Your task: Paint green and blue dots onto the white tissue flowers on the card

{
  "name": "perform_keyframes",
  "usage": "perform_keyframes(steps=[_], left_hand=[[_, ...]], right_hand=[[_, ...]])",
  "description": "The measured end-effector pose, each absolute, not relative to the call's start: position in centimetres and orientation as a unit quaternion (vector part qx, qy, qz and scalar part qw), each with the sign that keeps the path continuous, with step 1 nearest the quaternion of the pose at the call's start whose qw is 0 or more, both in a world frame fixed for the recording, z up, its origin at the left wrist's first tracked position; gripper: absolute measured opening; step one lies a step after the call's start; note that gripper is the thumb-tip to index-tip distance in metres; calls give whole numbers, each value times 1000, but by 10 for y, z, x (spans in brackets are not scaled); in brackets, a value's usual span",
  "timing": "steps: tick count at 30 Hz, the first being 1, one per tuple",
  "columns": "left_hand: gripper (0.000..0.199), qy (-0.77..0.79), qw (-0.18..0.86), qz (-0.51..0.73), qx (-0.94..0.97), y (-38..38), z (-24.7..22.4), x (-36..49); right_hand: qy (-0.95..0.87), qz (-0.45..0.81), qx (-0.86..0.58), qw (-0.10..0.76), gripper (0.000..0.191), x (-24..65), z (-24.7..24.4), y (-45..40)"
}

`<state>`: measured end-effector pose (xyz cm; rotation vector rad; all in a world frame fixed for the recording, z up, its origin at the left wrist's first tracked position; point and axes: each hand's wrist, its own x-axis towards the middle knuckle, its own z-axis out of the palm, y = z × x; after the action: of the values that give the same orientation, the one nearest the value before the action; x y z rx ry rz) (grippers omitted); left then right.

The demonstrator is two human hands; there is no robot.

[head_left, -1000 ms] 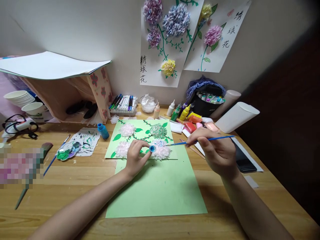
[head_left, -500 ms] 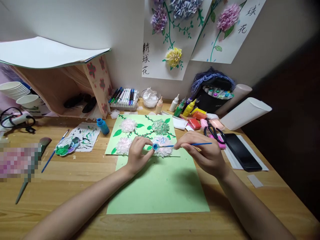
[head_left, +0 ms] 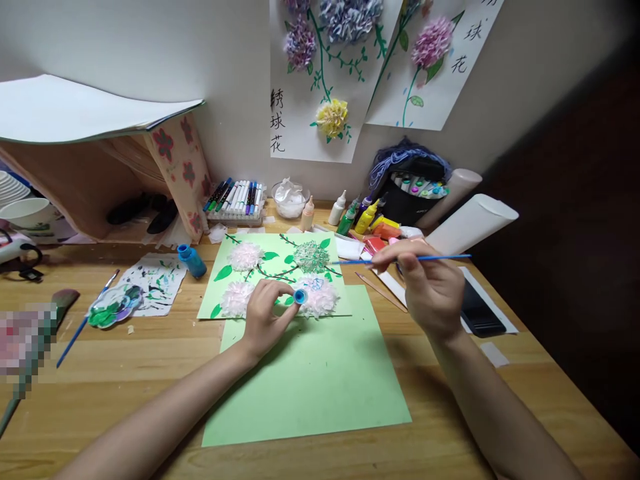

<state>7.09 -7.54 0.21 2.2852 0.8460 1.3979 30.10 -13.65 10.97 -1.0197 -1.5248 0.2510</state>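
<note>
Between its thumb and fingers, my left hand [head_left: 266, 312] pinches a small bottle cap [head_left: 300, 297] with blue paint inside. My right hand [head_left: 429, 287] grips a thin blue paintbrush [head_left: 445, 257], its tip pointing left, raised above the paper and apart from the cap. Under my hands lies a light green sheet [head_left: 310, 373] with a painted flower picture [head_left: 270, 241] on its upper part. Two pale pink crumpled flowers stand on the left. A green-tinted flower [head_left: 311, 257] is at upper right, and a pale flower [head_left: 320, 297] with blue strokes is below it.
An uncapped blue paint bottle [head_left: 192, 261] stands left of the picture. Further left are a paint palette [head_left: 116, 307], a stained tissue [head_left: 167, 277] and another brush [head_left: 80, 333]. Paint bottles [head_left: 367, 217], a marker tray [head_left: 236, 200] and a phone [head_left: 480, 310] sit around the sheet.
My right hand has lifted the paintbrush out of the cap, moving it up and to the right. My left hand still holds the cap. The whole view has shifted slightly.
</note>
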Motion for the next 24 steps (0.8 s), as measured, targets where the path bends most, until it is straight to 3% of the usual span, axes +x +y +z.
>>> perform_keyframes(steps=[3, 9, 12, 24], left_hand=[[14, 293, 164, 491, 804, -75, 1, 71], [14, 284, 165, 487, 809, -75, 1, 71], [14, 283, 165, 483, 812, -76, 1, 71], [17, 279, 185, 475, 814, -77, 6, 72]], right_hand=[[-571, 175, -483, 641, 16, 313, 92, -117], [-350, 323, -497, 725, 44, 317, 16, -82], [-271, 353, -498, 744, 47, 312, -9, -81], [-344, 350, -514, 703, 45, 311, -21, -86]])
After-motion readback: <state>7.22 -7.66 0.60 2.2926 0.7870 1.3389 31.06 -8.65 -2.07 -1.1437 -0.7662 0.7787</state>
